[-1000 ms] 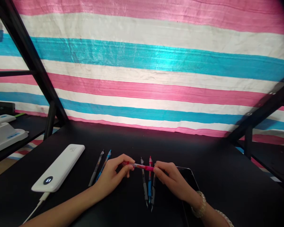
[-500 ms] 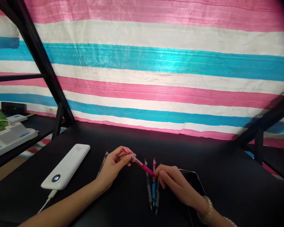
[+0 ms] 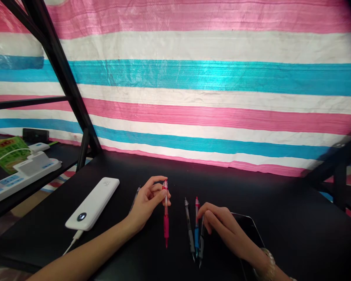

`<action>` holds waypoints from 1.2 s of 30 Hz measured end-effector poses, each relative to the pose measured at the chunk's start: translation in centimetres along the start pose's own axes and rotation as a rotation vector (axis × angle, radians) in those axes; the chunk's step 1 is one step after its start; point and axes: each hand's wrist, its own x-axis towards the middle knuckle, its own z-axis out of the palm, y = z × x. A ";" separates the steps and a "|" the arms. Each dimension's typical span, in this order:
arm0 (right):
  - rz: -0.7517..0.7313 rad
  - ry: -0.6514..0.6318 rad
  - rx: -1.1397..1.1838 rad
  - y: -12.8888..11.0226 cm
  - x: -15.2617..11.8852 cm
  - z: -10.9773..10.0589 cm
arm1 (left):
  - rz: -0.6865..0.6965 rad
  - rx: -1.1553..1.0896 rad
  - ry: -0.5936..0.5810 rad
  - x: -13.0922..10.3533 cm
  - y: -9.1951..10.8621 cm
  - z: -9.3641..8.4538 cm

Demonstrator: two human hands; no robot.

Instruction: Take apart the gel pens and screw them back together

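My left hand (image 3: 148, 203) is closed on the upper end of a red pen (image 3: 166, 224), which points down with its tip toward me. Partly behind that hand, another pen (image 3: 135, 198) lies on the black table. My right hand (image 3: 220, 222) hovers at a group of pens, its fingers loosely bent and holding nothing that I can see. In the group are a grey-gripped pen (image 3: 189, 230), a pen with a red top and blue grip (image 3: 196, 234), and a second grey-gripped pen (image 3: 201, 248) whose top the fingers partly hide. Whether the fingertips touch it I cannot tell.
Under my right forearm lies a dark phone or tablet (image 3: 250, 226). A white power bank (image 3: 93, 203) with a cable is on the left of the table (image 3: 152, 164). Beyond the black frame (image 3: 67, 82) sits a white power strip (image 3: 26, 173). Striped sheeting (image 3: 207, 121) hangs behind.
The red pen has swung from slanting toward my right hand to pointing down toward me. My right fingers have let go of its tip. The view has shifted slightly.
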 end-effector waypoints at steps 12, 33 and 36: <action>0.033 -0.029 -0.006 0.2 -0.1 0.0 | 0.033 0.046 -0.001 0.3 0.3 0.1; 0.025 -0.053 -0.076 -0.2 0.0 0.1 | 0.038 0.133 0.061 0.5 0.8 -0.1; 0.029 -0.052 -0.086 -0.3 -0.1 0.2 | 0.036 0.139 0.038 0.6 0.7 -0.2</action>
